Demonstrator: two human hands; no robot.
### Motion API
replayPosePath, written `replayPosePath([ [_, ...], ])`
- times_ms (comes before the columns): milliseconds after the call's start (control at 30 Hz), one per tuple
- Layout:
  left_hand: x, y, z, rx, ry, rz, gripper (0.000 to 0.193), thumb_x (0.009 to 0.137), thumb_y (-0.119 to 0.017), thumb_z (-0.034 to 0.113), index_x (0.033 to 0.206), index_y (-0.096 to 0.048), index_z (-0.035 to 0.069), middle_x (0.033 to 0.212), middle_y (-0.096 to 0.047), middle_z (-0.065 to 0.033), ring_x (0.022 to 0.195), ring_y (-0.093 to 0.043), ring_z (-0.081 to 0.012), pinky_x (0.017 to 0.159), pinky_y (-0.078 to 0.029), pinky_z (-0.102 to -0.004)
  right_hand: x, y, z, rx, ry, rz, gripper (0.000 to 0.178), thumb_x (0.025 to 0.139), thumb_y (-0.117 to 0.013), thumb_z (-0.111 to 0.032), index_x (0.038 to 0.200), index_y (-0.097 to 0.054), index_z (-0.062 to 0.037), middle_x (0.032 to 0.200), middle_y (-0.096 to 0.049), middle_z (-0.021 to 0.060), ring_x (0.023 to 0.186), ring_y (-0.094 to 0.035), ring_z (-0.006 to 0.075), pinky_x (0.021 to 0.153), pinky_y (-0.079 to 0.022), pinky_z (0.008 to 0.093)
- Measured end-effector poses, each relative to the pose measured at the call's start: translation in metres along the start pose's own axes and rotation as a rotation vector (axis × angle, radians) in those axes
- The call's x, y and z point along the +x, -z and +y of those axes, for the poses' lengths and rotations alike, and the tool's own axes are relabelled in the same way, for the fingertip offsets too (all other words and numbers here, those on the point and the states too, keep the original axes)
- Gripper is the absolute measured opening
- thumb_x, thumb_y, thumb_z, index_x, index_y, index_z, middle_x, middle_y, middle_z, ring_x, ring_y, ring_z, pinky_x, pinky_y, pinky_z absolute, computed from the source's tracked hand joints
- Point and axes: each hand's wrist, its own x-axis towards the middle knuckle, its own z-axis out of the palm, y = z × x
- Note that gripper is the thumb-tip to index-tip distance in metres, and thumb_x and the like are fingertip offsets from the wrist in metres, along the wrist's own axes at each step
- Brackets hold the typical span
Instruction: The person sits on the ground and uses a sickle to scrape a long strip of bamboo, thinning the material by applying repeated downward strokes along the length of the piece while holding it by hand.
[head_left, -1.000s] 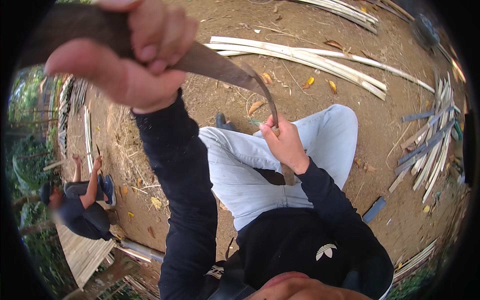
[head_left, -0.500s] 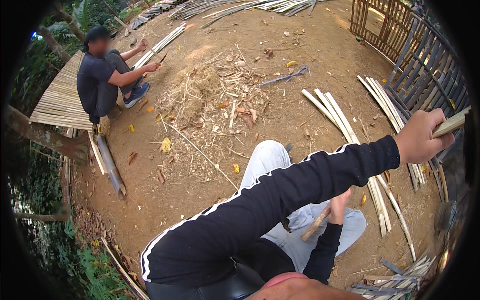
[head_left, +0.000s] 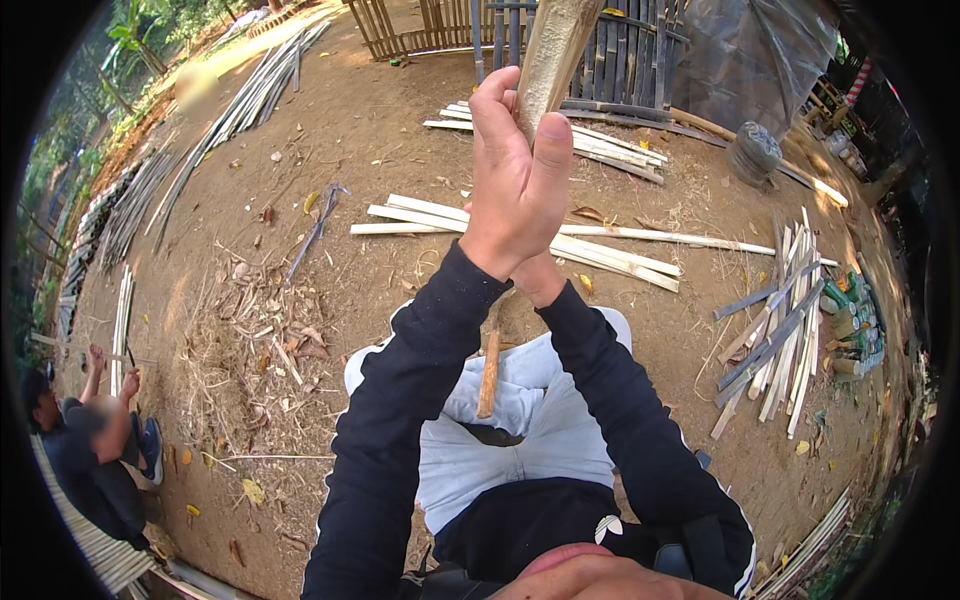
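A split length of bamboo (head_left: 552, 60) stands steeply in front of me, its pale inner face showing. My left hand (head_left: 515, 175) is closed around its lower part, thumb on the right side and fingers on the left. Just behind and below, my right hand (head_left: 540, 277) is mostly covered by the left one. Beneath it a wooden tool handle (head_left: 488, 375) sticks out over my lap, apparently in the right hand's grip. The tool's other end is hidden behind my hands.
Pale bamboo strips (head_left: 620, 262) lie on the ground ahead. To the right are a heap of strips (head_left: 775, 330) and several bottles (head_left: 850, 330). A bamboo fence (head_left: 430, 30) stands beyond. Shavings (head_left: 260, 330) cover ground at left, near another person (head_left: 90, 450) squatting.
The view has swung to the right. My left hand, with the bamboo piece, has come from far right to in front of me, over the right hand. The piece now stands steeply.
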Motion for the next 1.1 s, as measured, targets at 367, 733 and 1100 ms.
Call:
replayPosePath([
  [367,-0.096,0.096,0.214,0.184,-1.019,0.484,0.027,0.091,-0.050,0.027,0.097,-0.061,0.003,0.096,-0.057,-0.0102,0.090,-0.051,-0.0202,0.077,-0.036,-0.0353,0.025,-0.029,0.027,-0.001,-0.142,-0.108,0.031,0.100,-0.046,-0.029,0.108,-0.052,0.0006,0.089,-0.067,0.0109,0.086,-0.065,0.0193,0.078,-0.050,0.0325],
  [733,-0.147,0.100,0.252,0.565,-1.165,0.277,0.021,0.094,-0.046,0.009,0.110,-0.050,-0.002,0.100,-0.047,-0.0062,0.094,-0.043,-0.0201,0.074,-0.037,-0.0281,0.019,-0.034,0.017,-0.046,-0.130,-0.134,0.034,0.100,-0.047,-0.033,0.108,-0.053,-0.0002,0.094,-0.066,0.0093,0.085,-0.060,0.0148,0.080,-0.049,0.0304],
  [1100,-0.135,0.099,0.239,0.343,-0.834,0.067,0.036,0.091,-0.046,0.033,0.103,-0.055,0.000,0.092,-0.051,-0.0059,0.088,-0.044,-0.0198,0.081,-0.037,-0.0366,0.018,-0.028,0.036,0.134,-0.115,-0.057,0.038,0.096,-0.055,-0.035,0.115,-0.049,-0.0026,0.099,-0.065,0.0102,0.087,-0.063,0.0140,0.078,-0.050,0.0284],
])
